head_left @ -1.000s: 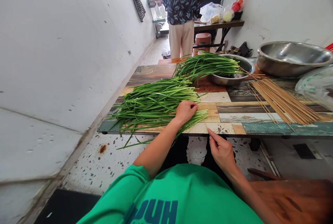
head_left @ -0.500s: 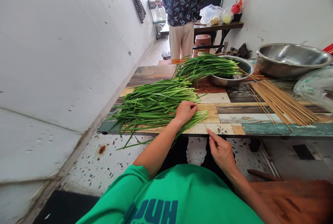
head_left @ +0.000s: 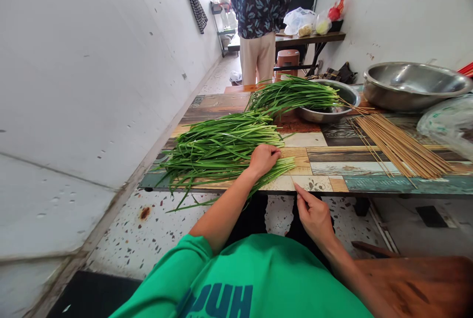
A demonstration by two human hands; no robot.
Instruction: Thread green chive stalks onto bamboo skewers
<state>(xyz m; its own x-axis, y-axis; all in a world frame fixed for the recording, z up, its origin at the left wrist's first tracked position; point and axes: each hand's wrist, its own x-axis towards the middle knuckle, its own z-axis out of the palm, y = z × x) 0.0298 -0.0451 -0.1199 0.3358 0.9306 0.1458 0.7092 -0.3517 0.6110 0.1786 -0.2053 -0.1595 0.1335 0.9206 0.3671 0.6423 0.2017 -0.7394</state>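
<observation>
A pile of garlic chives (head_left: pixel 221 140) lies on the near table, leaves to the left and pale stem ends to the right. My left hand (head_left: pixel 264 159) is closed over the front part of the pile, fingers curled round the stems near their cut ends; the fingertips are partly hidden. In my right hand (head_left: pixel 314 214), just off the table's front edge, thumb and forefinger pinch a thin bamboo skewer (head_left: pixel 291 177). Its far tip reaches the stem ends beside my left hand. Loose bamboo skewers (head_left: pixel 402 145) are spread over the table's right side.
More chives, on skewers (head_left: pixel 295 93), rest across the rim of a steel bowl (head_left: pixel 353 96). A larger steel basin (head_left: pixel 414 98) and a clear plastic bag (head_left: pixel 451 123) stand at the right. Beyond the table a person (head_left: pixel 260 17) stands by another table (head_left: pixel 328 37). A white wall (head_left: pixel 92 86) runs along the left.
</observation>
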